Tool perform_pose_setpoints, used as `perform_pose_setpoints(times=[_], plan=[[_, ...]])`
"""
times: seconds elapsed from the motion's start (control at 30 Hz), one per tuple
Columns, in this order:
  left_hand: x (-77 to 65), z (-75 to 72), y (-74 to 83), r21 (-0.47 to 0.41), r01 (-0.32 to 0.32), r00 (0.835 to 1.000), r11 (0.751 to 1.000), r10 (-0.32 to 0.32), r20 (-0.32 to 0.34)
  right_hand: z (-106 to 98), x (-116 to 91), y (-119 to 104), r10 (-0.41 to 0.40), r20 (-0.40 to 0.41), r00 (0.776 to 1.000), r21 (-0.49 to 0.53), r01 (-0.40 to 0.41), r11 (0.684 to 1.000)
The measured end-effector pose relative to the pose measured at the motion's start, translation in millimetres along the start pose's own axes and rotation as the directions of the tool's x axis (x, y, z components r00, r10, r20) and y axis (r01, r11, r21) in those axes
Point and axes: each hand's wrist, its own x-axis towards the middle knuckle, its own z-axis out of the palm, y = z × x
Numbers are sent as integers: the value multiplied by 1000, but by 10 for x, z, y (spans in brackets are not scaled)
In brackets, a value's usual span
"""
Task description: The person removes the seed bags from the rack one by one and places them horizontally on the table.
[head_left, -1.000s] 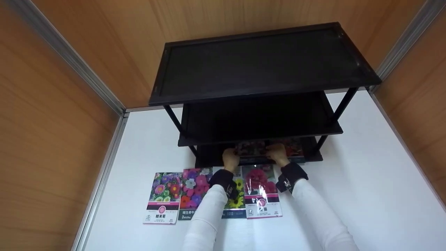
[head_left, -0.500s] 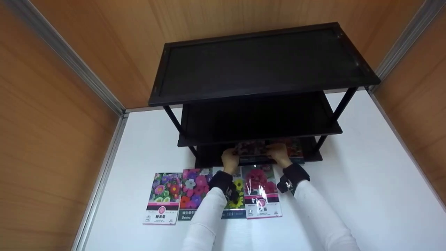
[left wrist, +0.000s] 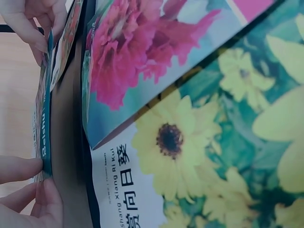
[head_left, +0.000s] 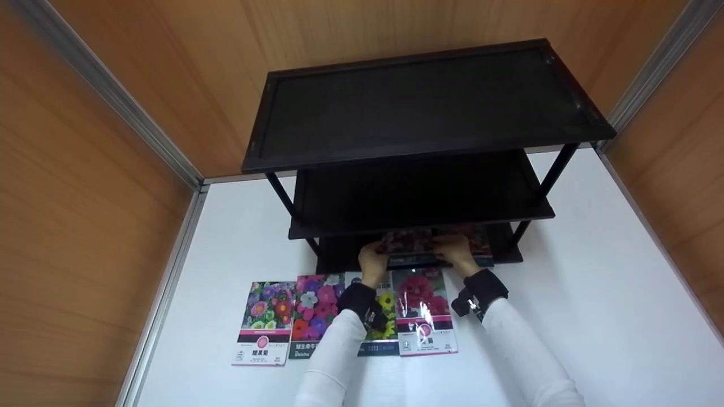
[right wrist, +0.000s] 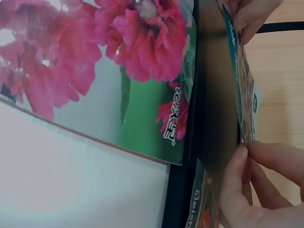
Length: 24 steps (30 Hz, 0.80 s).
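Pinching opposite edges of a flower packet [head_left: 410, 244], left hand [head_left: 373, 263], right hand [head_left: 455, 252]

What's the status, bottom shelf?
Left grip, right grip pinching flower packet by opposite edges, at bottom shelf. Middle shelf hides its far end from above. Neighbouring packet alongside.

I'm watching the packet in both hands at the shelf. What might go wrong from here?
The held packet is close to the neighbouring packet on the bottom shelf; its edge could catch or overlap that one.

Both the left hand and right hand work close to the middle shelf, so knuckles might bump it if lifted.

The left wrist band hangs over the yellow-flower packet and may nudge it.
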Motion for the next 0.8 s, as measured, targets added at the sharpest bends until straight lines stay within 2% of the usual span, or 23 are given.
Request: perform_pose_setpoints(times=[0.03,0.07,0.13,0.2,0.23,0.27,0.33,0.4,0.47,0.5,0.6,0.63,0.7,0.73,0.8], plan=[[12,76,-139,-8,-10,1000,1000,10,-12,40,-111,-152,29,3,1000,1,-29,1000],[27,128,-237,-16,-2,1000,1000,2,-2,43,-118,-155,32,-5,999,-4,-32,999],[28,143,-304,-51,-7,1000,999,8,22,107,-295,-401,18,11,1000,21,-18,1000],[-23,-14,-49,-59,-16,1000,998,17,15,95,-313,-407,17,29,999,51,-19,999],[-66,-149,166,-84,-24,1000,996,25,18,104,-361,-468,18,42,999,65,-21,998],[-137,-344,501,-90,-21,999,996,23,28,90,-328,-436,25,37,999,67,-27,997],[-205,-568,844,-115,-5,998,993,12,61,201,-552,-780,66,20,998,43,-66,997],[-249,-670,1027,-114,-29,999,993,33,35,340,-793,-1156,112,-28,993,6,-112,994],[-284,-728,1110,-141,-27,999,990,32,32,445,-987,-1475,171,-47,984,-22,-173,985],[-262,-657,979,-147,-23,999,989,27,23,478,-1050,-1574,184,-49,982,-28,-186,982],[-290,-631,929,-150,-13,1000,989,16,17,534,-1181,-1788,222,-42,974,-41,-223,974],[-299,-628,909,-166,-14,1000,986,18,22,537,-1209,-1826,223,-31,974,-48,-224,973],[-312,-606,870,-138,2,1000,990,1,19,553,-1258,-1887,226,-40,973,-74,-229,971],[-323,-625,877,-143,9,999,990,-3,42,559,-1271,-1895,224,-47,973,-95,-228,969],[-352,-630,859,-154,-4,1000,988,8,24,547,-1282,-1870,203,-43,978,-112,-206,972]])
